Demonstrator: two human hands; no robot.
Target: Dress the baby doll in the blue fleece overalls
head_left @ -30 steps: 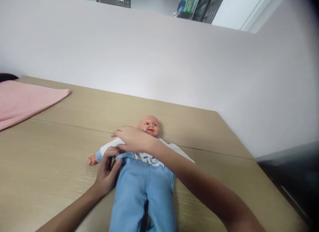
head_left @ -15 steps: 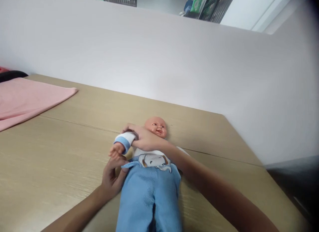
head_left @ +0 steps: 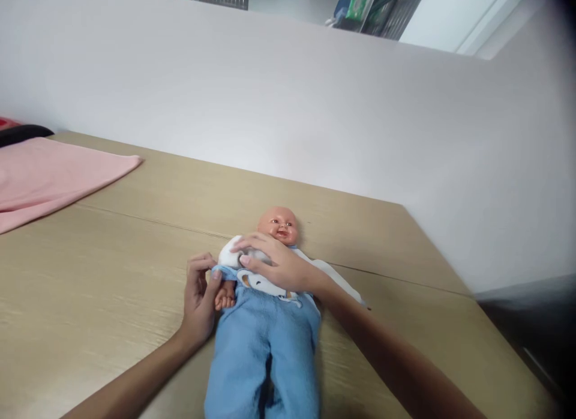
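Note:
A baby doll [head_left: 279, 223] lies on its back, head toward the wall, in a white top with an animal print and blue trousers [head_left: 263, 341]. At its arm on the left side of the picture, my left hand [head_left: 200, 299] is closed, thumb and fingers pinching the blue sleeve cuff [head_left: 225, 271]. The doll's small hand [head_left: 225, 295] hangs out below that cuff, beside the trouser waist. Across the doll's chest lies my right hand [head_left: 281, 263], its fingers stretched and the thumb apart, touching the white top near the shoulder. The other sleeve [head_left: 339, 280] partly shows beyond my right forearm.
The doll lies on a wooden table [head_left: 135, 275] with a seam running across it. A pink cloth [head_left: 58, 173] is spread at the left, near a black and red object [head_left: 24, 132]. A white wall [head_left: 270, 101] rises behind the table.
The doll's arm has come down from its raised position to its side. My left hand has moved up from the waist to the cuff; my right hand has let go of the arm and lies on the chest.

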